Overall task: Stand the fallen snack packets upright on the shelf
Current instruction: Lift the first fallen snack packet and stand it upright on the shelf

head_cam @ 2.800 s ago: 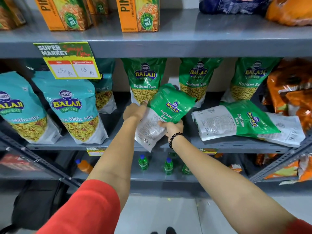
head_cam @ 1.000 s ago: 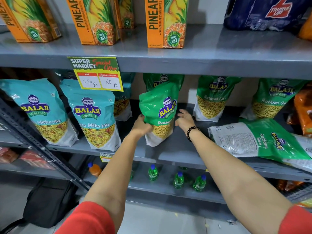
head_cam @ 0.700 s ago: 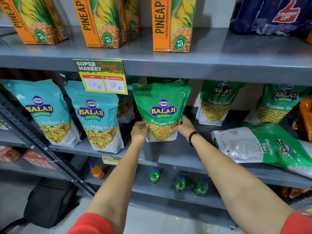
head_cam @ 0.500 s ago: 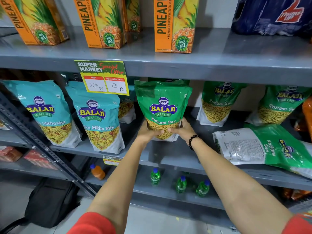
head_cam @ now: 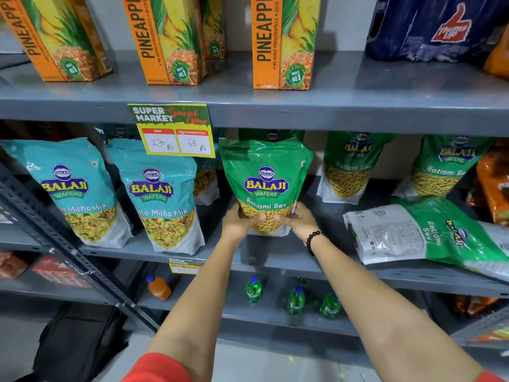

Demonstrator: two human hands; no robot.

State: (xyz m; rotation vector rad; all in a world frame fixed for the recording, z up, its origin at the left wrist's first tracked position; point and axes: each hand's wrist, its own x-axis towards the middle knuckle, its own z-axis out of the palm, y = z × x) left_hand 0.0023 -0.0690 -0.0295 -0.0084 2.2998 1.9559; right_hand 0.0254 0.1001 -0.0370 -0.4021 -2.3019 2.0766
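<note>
Top grey metal shelf has three orange pineapple juice cartons standing along it, plus a dark blue shrink-wrapped Thums Up bottle pack off to the right. A green and yellow "Super Market Special Offer" price card hangs off that shelf's front edge, handwritten 130 and 65 Rs.

The middle shelf is where the snacks are. On the left, two teal Balaji Mitha Mix pouches stand upright, yellow mix printed across the lower half. Further back on the right, two more green Ratlami Sev pouches stand against the back wall. At far right there's something orange and crinkly, can't read it.

Lower shelf has small green plastic bottles with blue caps and one little orange bottle. A black bag sits on the floor at bottom left.

The upright green glossy Balaji Ratlami Sev pouch is in the centre of the middle shelf, logo facing out, base on the shelf, standing pretty straight. Left hand and right hand both have their grip closed around its lower corners, thumbs across the front near the sev picture. The right wrist has a black beaded bracelet. Red sleeves at the bottom edge.

One fallen green and white Ratlami Sev packet is lying flat on the same shelf to the right, back panel up, well apart from the hands.
</note>
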